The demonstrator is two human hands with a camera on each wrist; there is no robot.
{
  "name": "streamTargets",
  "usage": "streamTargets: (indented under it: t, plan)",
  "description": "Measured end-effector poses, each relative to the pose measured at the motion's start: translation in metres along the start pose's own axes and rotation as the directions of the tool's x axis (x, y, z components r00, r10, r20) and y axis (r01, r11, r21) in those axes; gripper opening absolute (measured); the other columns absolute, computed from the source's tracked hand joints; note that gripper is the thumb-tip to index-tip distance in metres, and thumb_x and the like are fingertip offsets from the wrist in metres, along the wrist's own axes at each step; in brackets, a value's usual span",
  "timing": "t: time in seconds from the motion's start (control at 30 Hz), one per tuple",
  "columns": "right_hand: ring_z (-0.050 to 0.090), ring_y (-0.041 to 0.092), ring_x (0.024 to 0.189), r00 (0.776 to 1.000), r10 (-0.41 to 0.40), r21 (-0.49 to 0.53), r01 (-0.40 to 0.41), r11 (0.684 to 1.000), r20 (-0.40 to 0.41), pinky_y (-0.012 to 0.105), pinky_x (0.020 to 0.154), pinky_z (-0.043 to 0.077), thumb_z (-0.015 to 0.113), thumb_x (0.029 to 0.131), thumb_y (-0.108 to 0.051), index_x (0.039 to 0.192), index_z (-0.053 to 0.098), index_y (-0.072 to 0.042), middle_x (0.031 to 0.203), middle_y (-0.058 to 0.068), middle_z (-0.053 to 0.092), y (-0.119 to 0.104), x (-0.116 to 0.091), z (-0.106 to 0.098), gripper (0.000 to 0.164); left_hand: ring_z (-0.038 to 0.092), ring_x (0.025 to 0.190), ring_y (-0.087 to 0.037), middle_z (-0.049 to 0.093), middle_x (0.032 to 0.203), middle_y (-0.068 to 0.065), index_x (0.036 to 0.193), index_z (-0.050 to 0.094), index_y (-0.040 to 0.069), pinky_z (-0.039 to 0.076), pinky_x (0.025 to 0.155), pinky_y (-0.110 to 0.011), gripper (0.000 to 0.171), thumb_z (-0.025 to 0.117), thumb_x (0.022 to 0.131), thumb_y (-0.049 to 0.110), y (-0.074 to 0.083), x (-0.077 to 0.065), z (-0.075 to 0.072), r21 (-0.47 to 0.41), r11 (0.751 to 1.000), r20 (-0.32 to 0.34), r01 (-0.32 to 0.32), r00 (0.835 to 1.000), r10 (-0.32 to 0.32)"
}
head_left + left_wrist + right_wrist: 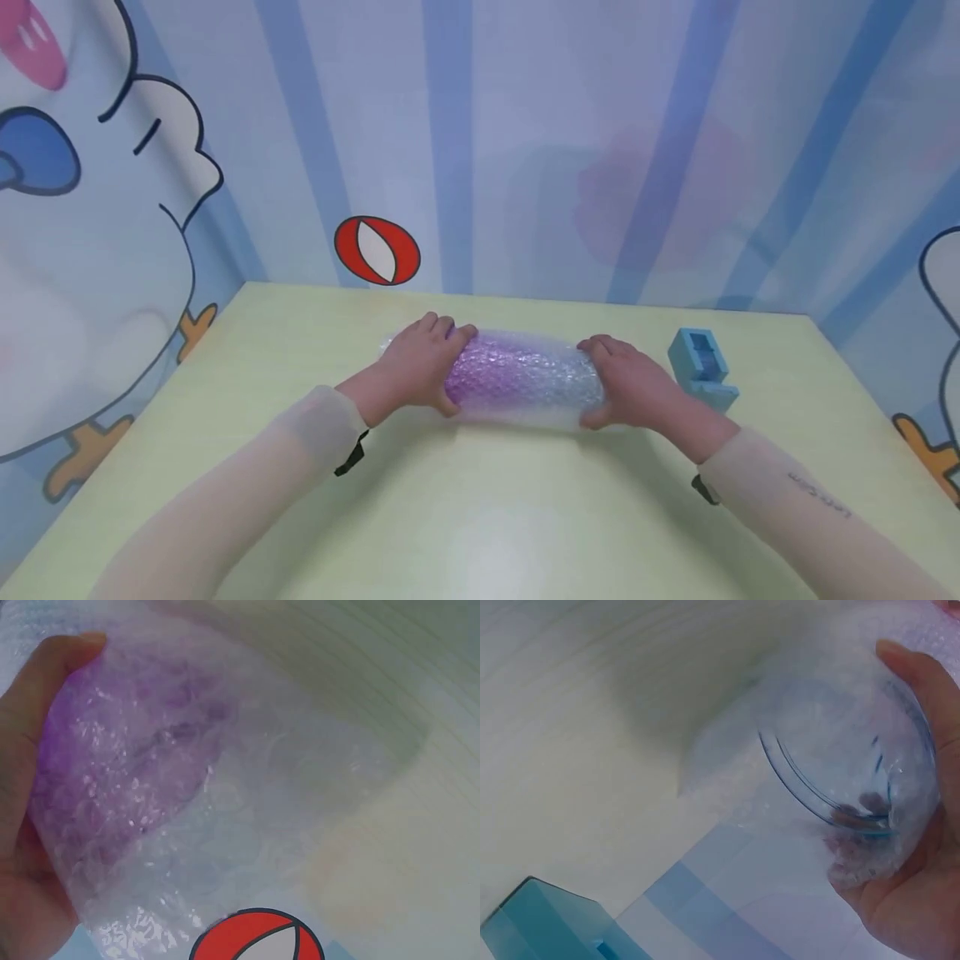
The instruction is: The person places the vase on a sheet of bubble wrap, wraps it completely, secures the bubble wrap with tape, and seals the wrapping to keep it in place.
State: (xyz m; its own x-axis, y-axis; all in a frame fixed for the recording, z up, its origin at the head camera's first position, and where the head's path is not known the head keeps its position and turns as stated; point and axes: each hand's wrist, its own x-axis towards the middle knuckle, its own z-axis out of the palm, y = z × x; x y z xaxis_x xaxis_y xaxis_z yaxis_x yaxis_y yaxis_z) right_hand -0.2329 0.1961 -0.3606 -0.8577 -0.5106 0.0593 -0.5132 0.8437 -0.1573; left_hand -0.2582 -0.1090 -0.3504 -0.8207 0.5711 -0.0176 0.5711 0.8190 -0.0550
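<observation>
A bubble-wrapped bundle point(525, 375) lies sideways, close over the table, between my two hands. Through the wrap its left part looks purple and its right part clear. My left hand point(416, 358) grips the left end, thumb on the near side and fingers over the far side. At the right end my right hand point(630, 383) holds it the same way. Loose bubble wrap point(300, 765) flares past the purple part in the left wrist view. Inside the wrap, a clear curved rim point(810, 799) shows in the right wrist view; the wrapped thing's exact kind is hidden.
A light blue boxy holder point(699, 367) with a recess stands on the pale yellow table point(480, 517), just right of my right hand. Behind the table rises a blue-striped wall point(517, 150) with printed cartoon figures and a red ball picture point(377, 250).
</observation>
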Motion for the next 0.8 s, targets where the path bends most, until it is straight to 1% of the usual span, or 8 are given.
streamTargets:
  t: [0.13, 0.3, 0.4, 0.5, 0.57, 0.63, 0.67, 0.8]
  plan:
    - [0.062, 0.042, 0.121, 0.992, 0.009, 0.099, -0.022, 0.995, 0.124, 0.056, 0.102, 0.054, 0.091, 0.071, -0.035, 0.141, 0.047, 0.008, 0.141, 0.027, 0.056, -0.001, 0.000, -0.010, 0.094, 0.054, 0.126, -0.033, 0.060, 0.139, -0.016, 0.151, 0.045, 0.010, 0.052, 0.109, -0.049, 0.100, 0.088, 0.071, 0.050, 0.000, -0.004, -0.008, -0.060, 0.998, 0.081, -0.001, 0.997, 0.005]
    - [0.059, 0.043, 0.128, 0.959, -0.015, 0.210, -0.046, 0.977, 0.283, 0.058, 0.107, 0.050, 0.090, 0.071, -0.038, 0.144, 0.044, 0.010, 0.143, 0.027, 0.056, 0.004, 0.002, -0.020, 0.099, 0.056, 0.127, -0.034, 0.063, 0.139, -0.014, 0.151, 0.045, 0.011, 0.052, 0.108, -0.051, 0.099, 0.088, 0.070, 0.048, -0.001, -0.003, -0.016, -0.179, 0.984, 0.216, 0.007, 0.976, 0.033]
    - [0.053, 0.045, 0.135, 0.929, -0.022, 0.247, -0.075, 0.966, 0.369, 0.059, 0.112, 0.045, 0.087, 0.075, -0.040, 0.148, 0.039, 0.010, 0.147, 0.028, 0.052, 0.009, 0.008, -0.024, 0.102, 0.055, 0.130, -0.035, 0.061, 0.142, -0.013, 0.154, 0.040, 0.014, 0.051, 0.109, -0.053, 0.103, 0.090, 0.069, 0.046, -0.005, 0.000, -0.018, -0.286, 0.956, 0.269, 0.061, 0.963, 0.019]
    - [0.048, 0.047, 0.139, 0.894, -0.021, 0.251, -0.104, 0.962, 0.448, 0.061, 0.114, 0.043, 0.084, 0.078, -0.042, 0.151, 0.033, 0.009, 0.151, 0.029, 0.048, 0.015, 0.015, -0.029, 0.103, 0.057, 0.127, -0.035, 0.052, 0.148, -0.016, 0.155, 0.032, 0.017, 0.052, 0.108, -0.053, 0.106, 0.091, 0.071, 0.042, -0.011, 0.003, -0.016, -0.395, 0.914, 0.270, 0.096, 0.963, 0.015]
    - [0.045, 0.047, 0.141, 0.870, -0.019, 0.248, -0.120, 0.961, 0.493, 0.062, 0.115, 0.041, 0.082, 0.079, -0.043, 0.153, 0.030, 0.008, 0.153, 0.029, 0.045, 0.018, 0.021, -0.032, 0.104, 0.059, 0.122, -0.035, 0.045, 0.149, -0.017, 0.153, 0.031, 0.019, 0.052, 0.108, -0.053, 0.102, 0.091, 0.073, 0.039, -0.014, 0.004, -0.016, -0.430, 0.898, 0.260, 0.089, 0.965, 0.029]
    - [0.041, 0.049, 0.144, 0.851, -0.022, 0.242, -0.124, 0.962, 0.525, 0.063, 0.116, 0.039, 0.081, 0.081, -0.044, 0.154, 0.027, 0.008, 0.156, 0.030, 0.040, 0.021, 0.026, -0.034, 0.106, 0.060, 0.121, -0.034, 0.043, 0.147, -0.017, 0.150, 0.035, 0.018, 0.052, 0.108, -0.052, 0.096, 0.091, 0.074, 0.039, -0.015, 0.004, -0.017, -0.425, 0.903, 0.236, 0.055, 0.970, 0.052]
    - [0.039, 0.049, 0.146, 0.843, -0.020, 0.239, -0.129, 0.962, 0.537, 0.064, 0.117, 0.038, 0.081, 0.081, -0.045, 0.155, 0.026, 0.008, 0.158, 0.030, 0.038, 0.022, 0.028, -0.035, 0.107, 0.059, 0.122, -0.035, 0.044, 0.147, -0.017, 0.148, 0.038, 0.017, 0.051, 0.110, -0.052, 0.093, 0.090, 0.075, 0.039, -0.015, 0.003, -0.019, -0.401, 0.915, 0.224, 0.036, 0.973, 0.060]
    - [0.034, 0.051, 0.149, 0.822, -0.025, 0.245, -0.141, 0.959, 0.569, 0.064, 0.119, 0.034, 0.079, 0.081, -0.045, 0.156, 0.023, 0.009, 0.160, 0.031, 0.034, 0.024, 0.036, -0.033, 0.108, 0.048, 0.133, -0.036, 0.049, 0.145, -0.016, 0.145, 0.051, 0.012, 0.046, 0.116, -0.050, 0.086, 0.090, 0.075, 0.045, -0.008, -0.003, -0.027, -0.221, 0.975, 0.171, -0.028, 0.983, 0.067]
